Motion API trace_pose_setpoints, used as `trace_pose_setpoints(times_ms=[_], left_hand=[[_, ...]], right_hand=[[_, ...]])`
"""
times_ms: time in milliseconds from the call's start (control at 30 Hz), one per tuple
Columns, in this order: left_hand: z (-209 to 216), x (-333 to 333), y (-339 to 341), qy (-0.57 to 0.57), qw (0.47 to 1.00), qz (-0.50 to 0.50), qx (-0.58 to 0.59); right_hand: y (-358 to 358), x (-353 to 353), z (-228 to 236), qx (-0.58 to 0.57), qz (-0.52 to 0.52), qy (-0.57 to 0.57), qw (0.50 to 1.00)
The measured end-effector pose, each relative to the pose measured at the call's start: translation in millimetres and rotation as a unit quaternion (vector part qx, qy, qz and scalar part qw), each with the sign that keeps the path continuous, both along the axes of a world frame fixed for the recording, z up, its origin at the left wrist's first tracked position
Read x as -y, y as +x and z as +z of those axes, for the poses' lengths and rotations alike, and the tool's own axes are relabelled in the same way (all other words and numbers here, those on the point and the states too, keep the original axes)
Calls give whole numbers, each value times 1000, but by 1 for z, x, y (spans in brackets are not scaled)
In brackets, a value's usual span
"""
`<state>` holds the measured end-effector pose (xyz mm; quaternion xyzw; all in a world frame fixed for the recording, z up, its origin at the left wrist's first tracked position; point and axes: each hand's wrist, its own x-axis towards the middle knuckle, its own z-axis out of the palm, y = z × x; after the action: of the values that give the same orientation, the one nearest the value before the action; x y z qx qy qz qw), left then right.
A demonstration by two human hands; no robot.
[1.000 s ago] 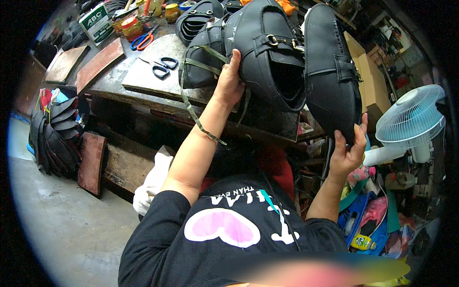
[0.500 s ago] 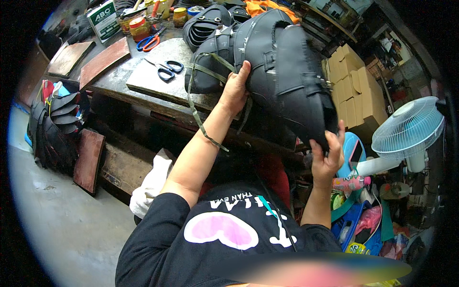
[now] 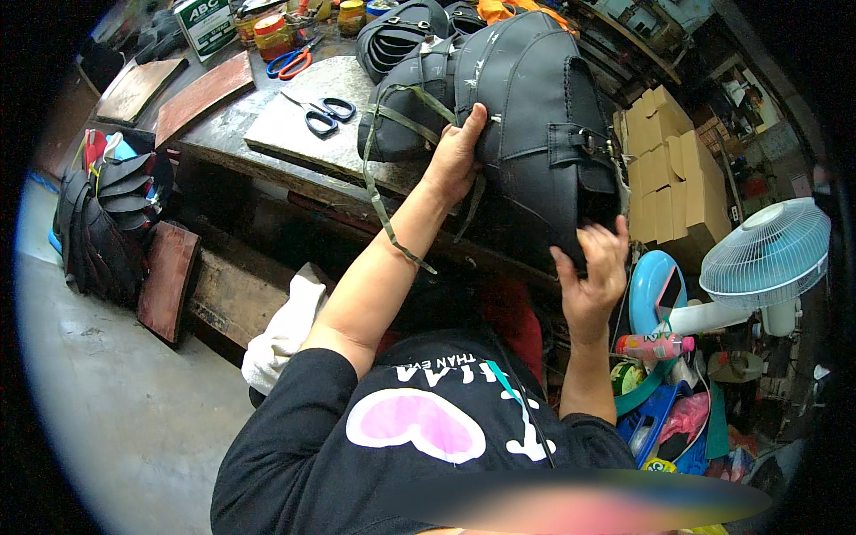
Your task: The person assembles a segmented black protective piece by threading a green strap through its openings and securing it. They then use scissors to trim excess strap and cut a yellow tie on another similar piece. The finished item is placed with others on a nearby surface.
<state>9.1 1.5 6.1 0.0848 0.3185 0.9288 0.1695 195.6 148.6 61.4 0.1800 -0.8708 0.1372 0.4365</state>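
Observation:
My left hand (image 3: 456,159) is closed on the left edge of a large stack of black leather-like pieces (image 3: 526,116) with buckled straps and stitching, which look like shoe uppers. The stack is held tilted over the front of the workbench. Just below its lower right edge, my right hand (image 3: 593,272) has thumb and fingers apart, with nothing visible between them. Left of the stack lies a smaller black bundle (image 3: 401,111), with a thin green strap (image 3: 378,201) looped around it and hanging down past my left wrist. Another buckled black stack (image 3: 399,40) sits behind.
Dark-handled scissors (image 3: 323,116) lie on a pale board (image 3: 276,134); red-and-blue-handled scissors (image 3: 292,62) lie farther back by jars (image 3: 272,40). Cardboard boxes (image 3: 673,178), a fan (image 3: 767,254) and a blue basket (image 3: 651,419) stand at the right. More black pieces (image 3: 94,232) stand at the left.
The large stack has turned slightly, showing its buckle side more. My right hand has come away from its lower edge, moving a little left. My left hand keeps its hold.

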Motion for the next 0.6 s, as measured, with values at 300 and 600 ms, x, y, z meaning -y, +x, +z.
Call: trace_pose_setpoints(times_ms=[300,600], left_hand=[[1,0,-5,-54,998,-24,5],[2,1,-4,-15,999,-34,3]], right_hand=[[-22,-8,-7,4,-14,-13,1000],[9,-33,23,218,4,-329,919]])
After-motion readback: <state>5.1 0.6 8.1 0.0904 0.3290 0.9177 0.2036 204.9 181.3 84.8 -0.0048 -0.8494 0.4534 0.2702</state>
